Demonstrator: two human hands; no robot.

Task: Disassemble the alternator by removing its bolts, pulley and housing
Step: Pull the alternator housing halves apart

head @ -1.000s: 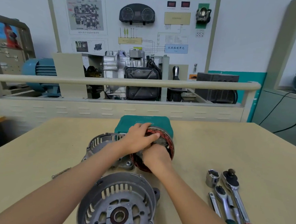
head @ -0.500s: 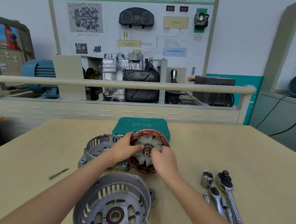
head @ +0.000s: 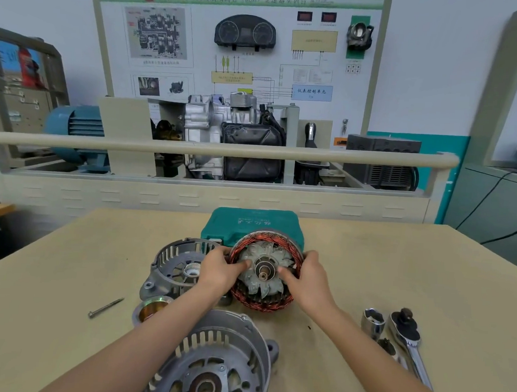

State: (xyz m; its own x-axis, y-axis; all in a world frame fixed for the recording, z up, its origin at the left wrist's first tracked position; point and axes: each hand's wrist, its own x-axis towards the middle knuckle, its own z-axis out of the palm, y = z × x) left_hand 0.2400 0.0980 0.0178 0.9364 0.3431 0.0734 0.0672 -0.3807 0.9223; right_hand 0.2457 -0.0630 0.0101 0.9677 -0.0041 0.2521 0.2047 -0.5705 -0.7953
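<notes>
With both housings already off, you're at separating rotor from stator. Your left hand [head: 219, 270] and right hand [head: 308, 277] grip the stator [head: 263, 302] rim at 9 and 3 o'clock, thumbs pressing the rotor [head: 264, 272]. Next: push the rotor out evenly. Front housing [head: 210, 362] lies at 6 o'clock.

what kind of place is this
Most likely a car mechanics training workshop: a wall teaching board with a dashboard and wiring diagram, a cutaway gearbox on a stand, and ratchet wrenches on the table.
</notes>
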